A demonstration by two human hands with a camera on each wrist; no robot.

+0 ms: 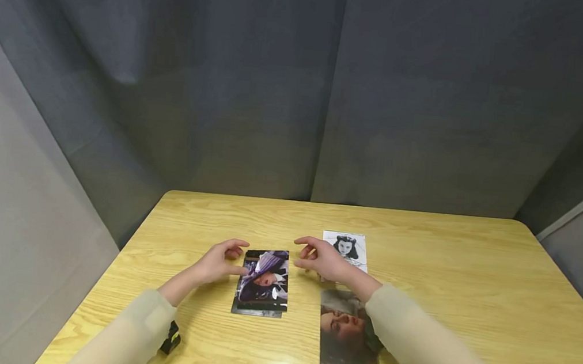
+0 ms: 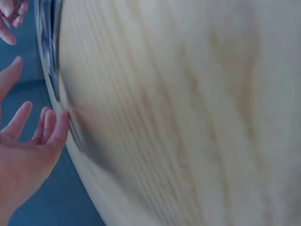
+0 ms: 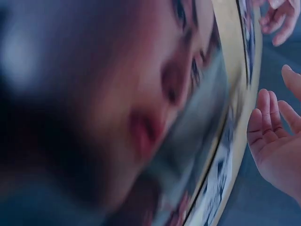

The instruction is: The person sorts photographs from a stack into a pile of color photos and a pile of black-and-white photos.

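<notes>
Pale yellow wood grain runs under both hands. The left hand (image 1: 219,261) hovers at the left edge of the purple photo stack (image 1: 263,282), fingers loosely spread and holding nothing, thumb tip near the stack's upper left corner. The right hand (image 1: 322,258) floats just right of that stack, fingers relaxed and empty, partly over the black-and-white portrait (image 1: 346,246). Bare table (image 1: 470,278) shows between the two hands above the stack. Beneath the right forearm lies a large colour portrait (image 1: 348,332), close to the table's near edge. A small black object (image 1: 171,338) sits by the left sleeve. Wide bare wood stretches right and toward the grey curtain (image 1: 299,90).
</notes>
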